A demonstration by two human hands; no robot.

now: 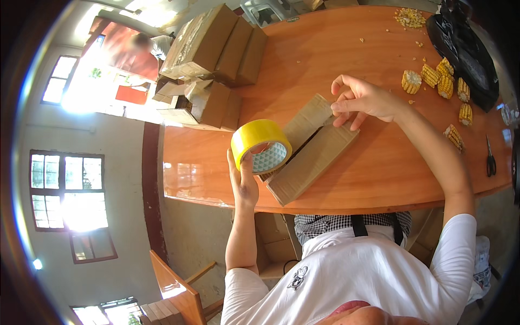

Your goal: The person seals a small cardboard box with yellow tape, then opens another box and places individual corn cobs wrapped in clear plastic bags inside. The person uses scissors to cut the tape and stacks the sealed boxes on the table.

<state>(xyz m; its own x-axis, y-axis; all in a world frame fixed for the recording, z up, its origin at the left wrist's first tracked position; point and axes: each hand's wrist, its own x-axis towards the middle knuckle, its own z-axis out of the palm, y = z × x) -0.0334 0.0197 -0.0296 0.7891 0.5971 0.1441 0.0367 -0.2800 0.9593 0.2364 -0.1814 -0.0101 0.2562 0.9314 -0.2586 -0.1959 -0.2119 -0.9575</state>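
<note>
My left hand [243,178] grips a wide roll of yellow packing tape [260,132], its pale blue patterned core facing me. Under and beside the roll lies a long cardboard box [315,162] set diagonally on the wooden table [390,170]. Its two top flaps nearly meet, with a dark gap between them. Over the box's far right end hovers my right hand [355,101], fingers bent and partly spread. Whether its thumb and fingertips pinch a clear strip of tape cannot be made out.
Stacked cardboard boxes [219,44] stand at the table's far left. To the right lie several corn cob pieces [445,83], loose kernels [409,18], a black plastic bag [463,61] and scissors [490,158]. A person [161,46] is in the background. The table's near edge [341,210] runs before me.
</note>
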